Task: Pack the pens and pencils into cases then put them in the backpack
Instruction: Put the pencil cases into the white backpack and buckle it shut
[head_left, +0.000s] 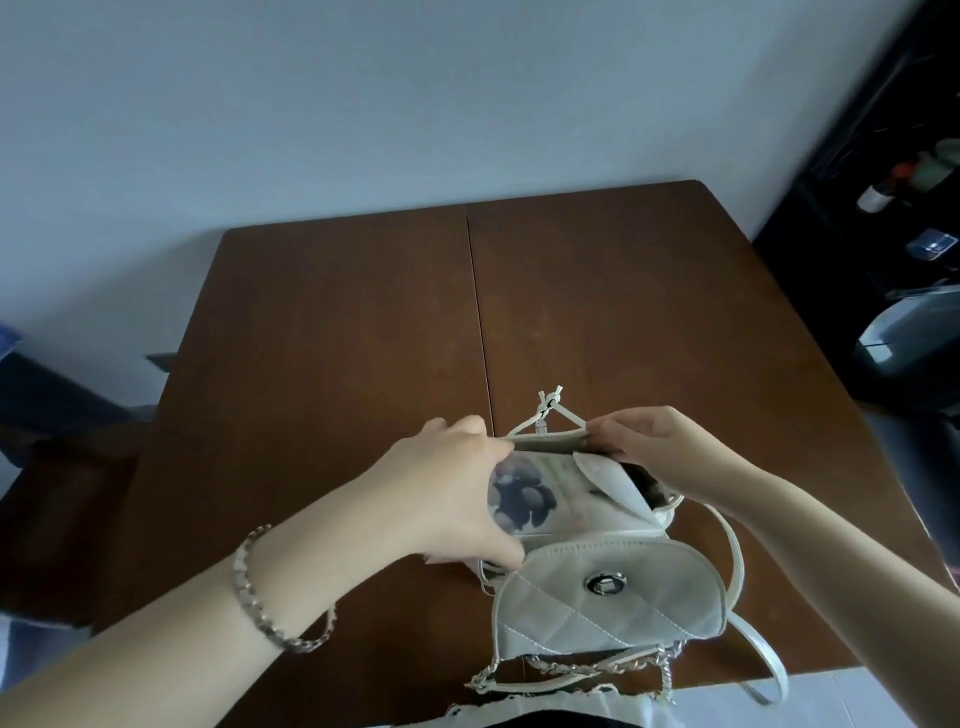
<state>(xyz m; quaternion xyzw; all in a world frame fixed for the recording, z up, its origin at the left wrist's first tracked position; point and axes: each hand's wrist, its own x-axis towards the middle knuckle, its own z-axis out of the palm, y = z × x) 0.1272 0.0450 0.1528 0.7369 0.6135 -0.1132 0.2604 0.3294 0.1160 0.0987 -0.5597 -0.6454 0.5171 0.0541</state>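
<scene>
On the table (337, 338), the left hand (457, 483) curls its fingers round the flowered case (540, 493), lodged in the open backpack (597, 597). The right hand (660, 441) pinches the rim with its fingers. This looks like the last packing step; next the case needs pushing deeper.

Bare forearms, no sleeves; a silver chain-link bracelet (270, 597) circles the left wrist.

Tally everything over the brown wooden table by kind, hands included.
Cream quilted backpack, flap open: 1
Pale flower-printed case in its mouth: 1
Hands: 2, left hand and right hand, both on the backpack's mouth
Silver chain bracelet on left wrist: 1
Total: 5
</scene>
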